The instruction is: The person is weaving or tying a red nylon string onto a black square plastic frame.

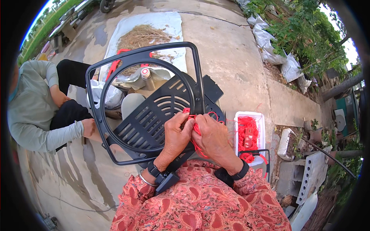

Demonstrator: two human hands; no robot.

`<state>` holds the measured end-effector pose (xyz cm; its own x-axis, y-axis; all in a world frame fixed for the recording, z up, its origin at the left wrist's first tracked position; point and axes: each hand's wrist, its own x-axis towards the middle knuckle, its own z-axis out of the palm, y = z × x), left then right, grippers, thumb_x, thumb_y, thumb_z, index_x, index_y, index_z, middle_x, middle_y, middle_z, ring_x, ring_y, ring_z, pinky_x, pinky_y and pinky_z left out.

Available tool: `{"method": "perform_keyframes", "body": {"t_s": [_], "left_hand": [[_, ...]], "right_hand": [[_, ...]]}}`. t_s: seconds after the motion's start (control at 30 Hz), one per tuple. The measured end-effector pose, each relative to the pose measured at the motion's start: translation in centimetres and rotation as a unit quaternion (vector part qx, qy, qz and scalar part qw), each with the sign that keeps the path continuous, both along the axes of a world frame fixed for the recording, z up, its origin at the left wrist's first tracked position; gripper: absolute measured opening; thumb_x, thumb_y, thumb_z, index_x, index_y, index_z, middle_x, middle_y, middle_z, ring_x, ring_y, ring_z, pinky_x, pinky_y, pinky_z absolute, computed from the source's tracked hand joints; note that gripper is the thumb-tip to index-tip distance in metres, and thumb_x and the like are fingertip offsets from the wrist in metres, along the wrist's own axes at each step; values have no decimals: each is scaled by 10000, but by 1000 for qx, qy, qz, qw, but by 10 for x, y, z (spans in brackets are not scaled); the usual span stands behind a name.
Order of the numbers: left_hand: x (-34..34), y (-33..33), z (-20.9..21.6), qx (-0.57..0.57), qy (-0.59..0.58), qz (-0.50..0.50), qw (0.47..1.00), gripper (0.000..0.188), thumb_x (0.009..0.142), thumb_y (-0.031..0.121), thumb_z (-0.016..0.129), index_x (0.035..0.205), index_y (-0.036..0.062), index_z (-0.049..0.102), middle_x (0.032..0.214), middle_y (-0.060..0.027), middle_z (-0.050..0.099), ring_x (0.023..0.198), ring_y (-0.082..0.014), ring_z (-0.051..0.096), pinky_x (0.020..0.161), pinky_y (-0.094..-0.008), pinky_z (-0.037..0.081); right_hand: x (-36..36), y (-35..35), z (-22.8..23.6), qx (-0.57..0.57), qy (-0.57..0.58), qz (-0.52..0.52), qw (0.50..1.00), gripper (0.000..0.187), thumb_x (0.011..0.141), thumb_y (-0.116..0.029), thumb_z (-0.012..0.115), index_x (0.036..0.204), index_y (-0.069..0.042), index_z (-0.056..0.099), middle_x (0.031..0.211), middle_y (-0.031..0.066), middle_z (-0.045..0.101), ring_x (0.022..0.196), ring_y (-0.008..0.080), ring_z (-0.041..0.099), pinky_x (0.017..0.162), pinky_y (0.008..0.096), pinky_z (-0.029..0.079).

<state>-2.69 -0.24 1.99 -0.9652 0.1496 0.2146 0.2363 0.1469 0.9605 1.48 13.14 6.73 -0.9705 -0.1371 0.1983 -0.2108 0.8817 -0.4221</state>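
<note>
Leaning across the middle of the view, the black frame [169,44] looks stiff, probably light enough to steady by its outer tube. Right of centre sits a white tub [263,134] heaped with red cord. At centre, left hand [178,131] and right hand [212,135] come together, both pinching a red strand [197,128] at the frame's right side; it seems soft, likely slippery, best gripped close to the tube.

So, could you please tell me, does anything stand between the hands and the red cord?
Nothing visible does: the left hand and the right hand hold the red cord directly, at the side of the black frame. They cover part of it, so I cannot tell what lies beneath.
</note>
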Motion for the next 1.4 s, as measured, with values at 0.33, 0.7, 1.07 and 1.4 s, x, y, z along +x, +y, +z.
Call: {"method": "perform_keyframes", "body": {"t_s": [0.33,0.7,1.07,1.4], "left_hand": [[-6,-10,7,-26,57,47,997,114,853,13,651,951,-44,644,734,-34,529,672,-91,478,611,-250,406],[-5,-19,-2,13,-25,26,999,131,850,27,657,945,-58,631,737,-88,547,665,-144,513,623,-279,426],[8,-12,3,3,37,-32,999,119,890,49,649,925,-63,633,716,-4,513,603,-64,475,521,-227,370],[23,-9,16,-58,45,-68,995,150,834,35,669,944,-63,642,729,-111,558,647,-200,554,609,-292,436]], "right_hand": [[16,11,-20,-103,109,58,987,279,738,-114,728,956,-22,580,894,109,544,834,290,558,713,397,474],[-19,15,-6,-129,135,99,977,188,772,-118,729,912,-22,649,869,77,587,831,234,591,644,331,480],[-94,47,-30,-369,-337,-3,866,241,880,-235,674,842,3,682,579,30,604,437,53,498,408,238,389],[-127,50,-53,-425,-184,85,882,207,898,-202,655,849,-5,693,679,-10,604,598,53,523,529,240,429]]}}
